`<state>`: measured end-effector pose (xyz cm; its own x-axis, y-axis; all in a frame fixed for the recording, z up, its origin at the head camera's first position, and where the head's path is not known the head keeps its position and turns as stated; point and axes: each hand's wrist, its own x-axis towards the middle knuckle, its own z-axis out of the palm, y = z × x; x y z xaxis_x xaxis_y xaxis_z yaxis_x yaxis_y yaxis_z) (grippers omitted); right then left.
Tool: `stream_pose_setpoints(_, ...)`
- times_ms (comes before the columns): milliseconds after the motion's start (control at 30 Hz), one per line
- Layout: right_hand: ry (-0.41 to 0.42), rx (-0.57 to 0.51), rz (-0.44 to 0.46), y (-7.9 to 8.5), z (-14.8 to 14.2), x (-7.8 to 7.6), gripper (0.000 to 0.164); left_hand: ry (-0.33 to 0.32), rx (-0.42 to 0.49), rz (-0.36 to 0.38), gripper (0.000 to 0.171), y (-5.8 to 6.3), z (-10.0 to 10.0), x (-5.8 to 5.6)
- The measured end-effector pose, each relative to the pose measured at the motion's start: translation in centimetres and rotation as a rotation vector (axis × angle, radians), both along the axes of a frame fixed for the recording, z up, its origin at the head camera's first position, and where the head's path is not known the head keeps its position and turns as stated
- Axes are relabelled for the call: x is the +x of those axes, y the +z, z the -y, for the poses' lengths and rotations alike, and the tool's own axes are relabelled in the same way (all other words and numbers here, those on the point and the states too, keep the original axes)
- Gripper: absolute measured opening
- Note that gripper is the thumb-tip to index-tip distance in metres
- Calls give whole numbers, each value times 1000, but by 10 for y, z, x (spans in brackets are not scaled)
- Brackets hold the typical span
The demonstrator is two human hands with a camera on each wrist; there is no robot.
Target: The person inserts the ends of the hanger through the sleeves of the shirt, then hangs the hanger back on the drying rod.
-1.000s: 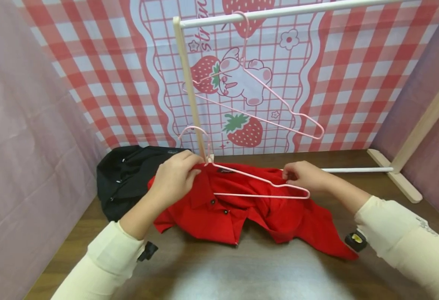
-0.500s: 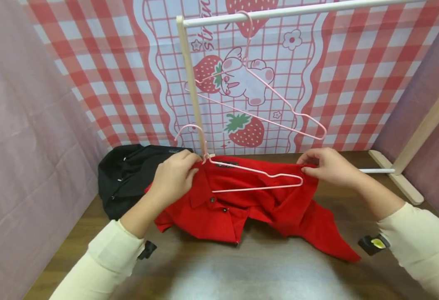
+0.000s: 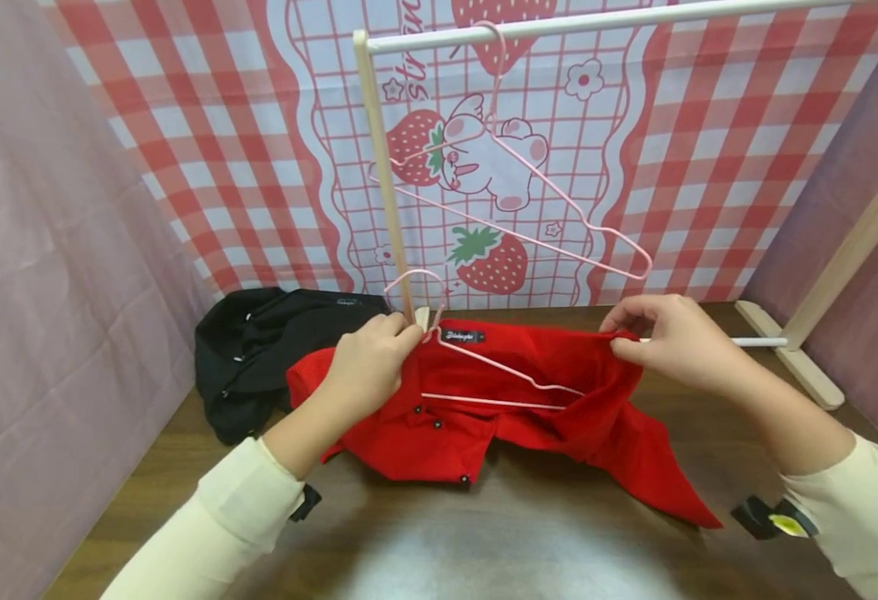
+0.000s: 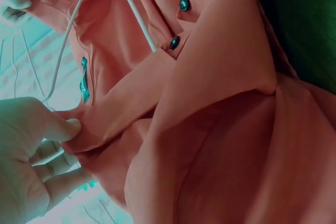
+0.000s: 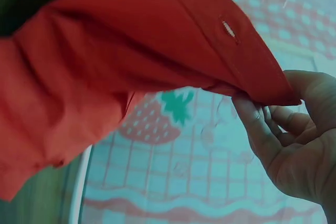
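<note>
A left hand (image 3: pixel 375 362) and a right hand (image 3: pixel 675 342) hold a red shirt (image 3: pixel 439 454) with a pink hanger (image 3: pixel 491 401) partly inside it.

In the head view, the left fingers pinch the shirt's collar, right by the hanger's neck; I cannot tell if they grip the hanger too. The right fingers pinch the shirt's top edge, and the hanger's end goes into the red cloth just below and left of them. Black cloth (image 3: pixel 259 358) lies on the counter (image 3: pixel 559 533) beside the left fingers. In the left wrist view, the thumb is on the collar, with a small label (image 4: pixel 84 80) just past its tip. In the right wrist view, the fingers squeeze the shirt's corner, near a buttonhole (image 5: pixel 229 29).
</note>
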<state>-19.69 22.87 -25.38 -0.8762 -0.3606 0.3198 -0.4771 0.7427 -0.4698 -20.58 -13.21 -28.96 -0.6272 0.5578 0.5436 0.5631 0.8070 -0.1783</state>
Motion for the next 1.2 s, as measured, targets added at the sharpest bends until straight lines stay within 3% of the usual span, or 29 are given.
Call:
stream_pose_setpoints(267,166,-2,-28,-2,33,36,16,41,32,16,24,3,-4,-2)
stream_pose_setpoints(433,280,33,-100,-13,58,48,22,50,83,-10,17,4,-5,-2)
stream_pose_setpoints(667,317,131,-279,-32,90,47,19,62,159,19,20,8,-12,2)
stream_pose_setpoints(967,376,199,-308,-46,116,35,18,27,189,45,24,10,-27,15)
stream_pose_setpoints(1200,282,304,-306,-44,113,36,28,28,201,78,26,5,-29,17)
